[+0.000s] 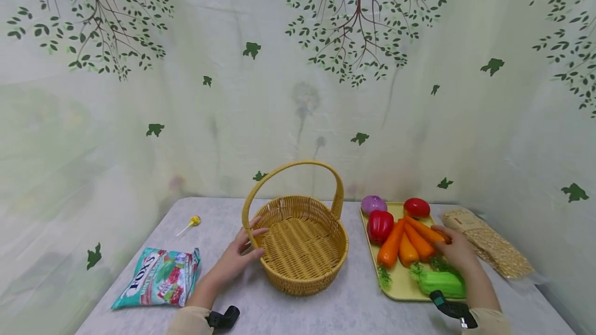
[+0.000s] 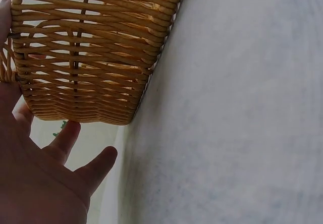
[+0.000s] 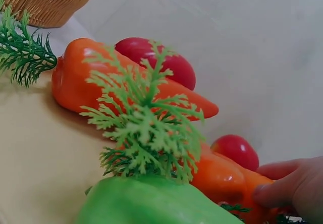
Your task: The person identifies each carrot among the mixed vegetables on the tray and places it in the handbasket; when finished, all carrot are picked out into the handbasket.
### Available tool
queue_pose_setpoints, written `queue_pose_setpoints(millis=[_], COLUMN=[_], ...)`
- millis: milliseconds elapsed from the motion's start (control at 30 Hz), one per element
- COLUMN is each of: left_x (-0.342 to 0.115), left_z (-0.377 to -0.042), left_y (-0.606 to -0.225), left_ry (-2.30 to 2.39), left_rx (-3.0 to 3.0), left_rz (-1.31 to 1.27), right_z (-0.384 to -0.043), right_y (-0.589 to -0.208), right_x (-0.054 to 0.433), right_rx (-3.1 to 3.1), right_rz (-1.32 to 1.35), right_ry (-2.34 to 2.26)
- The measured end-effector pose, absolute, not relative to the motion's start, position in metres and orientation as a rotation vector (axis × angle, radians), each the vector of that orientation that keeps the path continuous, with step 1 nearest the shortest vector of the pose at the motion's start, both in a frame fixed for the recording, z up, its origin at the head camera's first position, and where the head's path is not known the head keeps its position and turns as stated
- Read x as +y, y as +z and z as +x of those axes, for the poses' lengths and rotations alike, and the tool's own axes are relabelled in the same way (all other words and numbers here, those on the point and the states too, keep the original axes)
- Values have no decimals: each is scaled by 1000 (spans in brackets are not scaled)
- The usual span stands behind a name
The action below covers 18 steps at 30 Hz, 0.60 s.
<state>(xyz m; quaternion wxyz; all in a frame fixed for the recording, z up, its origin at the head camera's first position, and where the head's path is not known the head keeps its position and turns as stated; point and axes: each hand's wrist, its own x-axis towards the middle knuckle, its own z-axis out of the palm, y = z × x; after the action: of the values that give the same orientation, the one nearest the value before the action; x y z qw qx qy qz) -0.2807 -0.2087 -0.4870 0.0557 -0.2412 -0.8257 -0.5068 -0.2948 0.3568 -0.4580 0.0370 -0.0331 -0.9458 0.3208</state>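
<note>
Grey mottled desk [image 1: 326, 314] carries everything, with the leaf-print curtain [image 1: 139, 118] behind it. Wicker basket [image 1: 302, 244] sits mid-desk, handle arched over it and upright, nothing visible inside. Your left hand [image 1: 237, 260] is on its left side: fingers spread and relaxed against the rim and outer wall, thumb at the rim, not curled round anything. Yellow tray [image 1: 396, 288] lies just right of the basket, apart from it. On the tray: carrots [image 1: 405, 242] fanned out side by side, red pepper [image 1: 379, 225] at their left, green pepper [image 1: 442, 283] at the near end, purple onion [image 1: 373, 204] and tomato [image 1: 416, 207] at the far end. Your right hand [image 1: 456, 252] rests on the rightmost carrot [image 1: 426, 230], fingertips bent onto it; a full grip isn't clear from either view. Clear bag of grain [image 1: 489, 244] lies right of the tray. Teal candy bag [image 1: 158, 278] lies flat on the left side of the desk, with a yellow lollipop [image 1: 193, 221] beyond it.
</note>
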Motion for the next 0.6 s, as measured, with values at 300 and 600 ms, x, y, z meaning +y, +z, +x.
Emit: queue_pose_setpoints(millis=[300, 600], left_x=[-206, -202], left_z=[-278, -274], left_y=[-490, -488], left_ry=[-1544, -1538], left_rx=[-2478, -2480], left_rz=[-727, -669], right_z=[-285, -273], right_y=[-445, -418], right_x=[352, 336], right_rx=[-2850, -2704], right_rz=[-180, -244], right_ry=[1040, 1142])
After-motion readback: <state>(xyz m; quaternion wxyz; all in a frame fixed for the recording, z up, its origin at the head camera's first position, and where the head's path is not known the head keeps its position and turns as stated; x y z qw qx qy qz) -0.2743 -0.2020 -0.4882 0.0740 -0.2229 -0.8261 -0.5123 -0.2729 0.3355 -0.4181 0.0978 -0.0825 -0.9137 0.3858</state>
